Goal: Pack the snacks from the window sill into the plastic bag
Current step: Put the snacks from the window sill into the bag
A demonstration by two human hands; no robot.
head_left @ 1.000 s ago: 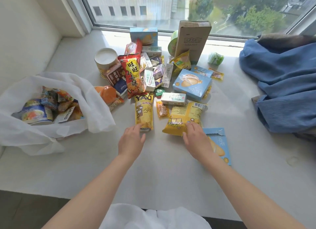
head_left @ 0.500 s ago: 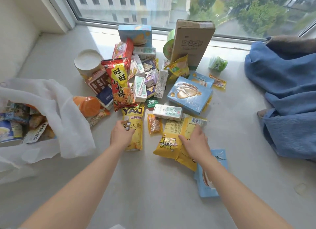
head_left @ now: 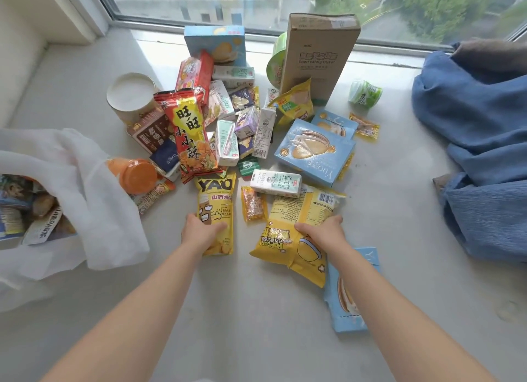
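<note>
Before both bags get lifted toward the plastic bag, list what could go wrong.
1. The milk carton rests on the far end of the popcorn bag gripped by the right hand; lifting may tip it off.
2. The small orange packet lies close between that bag and the YAO chips bag held by the left hand; it could get dragged along.
3. The plastic bag looks slumped, its rim folded over, so nothing holds its mouth open with both hands full.

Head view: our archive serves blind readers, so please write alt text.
Left hand grips a yellow YAO packet and right hand a yellow popcorn bag beside piled snacks; a white plastic bag lies left.
</note>
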